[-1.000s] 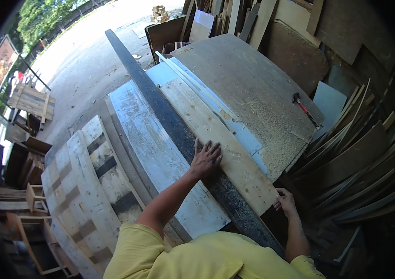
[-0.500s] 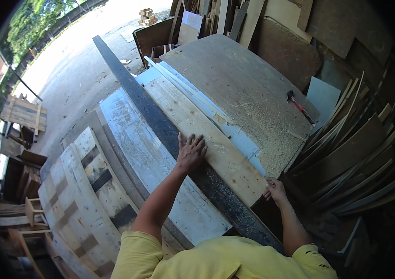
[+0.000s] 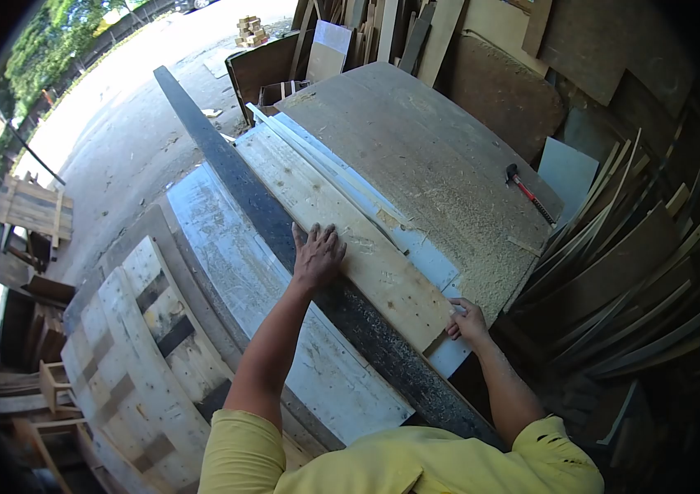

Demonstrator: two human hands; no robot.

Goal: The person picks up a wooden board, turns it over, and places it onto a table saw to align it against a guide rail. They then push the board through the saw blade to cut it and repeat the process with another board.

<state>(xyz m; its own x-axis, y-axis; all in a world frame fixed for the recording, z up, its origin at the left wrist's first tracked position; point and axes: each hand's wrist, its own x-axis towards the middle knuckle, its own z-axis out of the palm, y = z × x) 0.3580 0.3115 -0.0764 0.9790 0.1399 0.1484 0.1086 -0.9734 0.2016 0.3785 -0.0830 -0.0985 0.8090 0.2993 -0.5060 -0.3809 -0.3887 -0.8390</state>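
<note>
A pale wooden board [image 3: 383, 267] lies lengthwise on the work surface, its left edge along a long dark rail [image 3: 366, 329]. My left hand [image 3: 318, 257] rests palm down with fingers spread, over the board's left edge and the rail. At the near right corner, my right hand [image 3: 467, 321] is closed on the board's edge. Under the board shows a light blue sheet [image 3: 440, 267], with thin strips [image 3: 325, 169] lying along its right side.
A red-handled hammer [image 3: 529, 194] lies on the sawdust-covered brown panel [image 3: 416, 123]. Wood offcuts [image 3: 613, 272] lean at the right. A slatted pallet [image 3: 132, 362] and a whitish panel [image 3: 284, 305] are on the left. Stacked blocks [image 3: 251, 31] stand outside.
The board has slid forward and left along the rail, away from me, with both hands moving along with it. More of the blue sheet shows by its near end. The view has shifted slightly.
</note>
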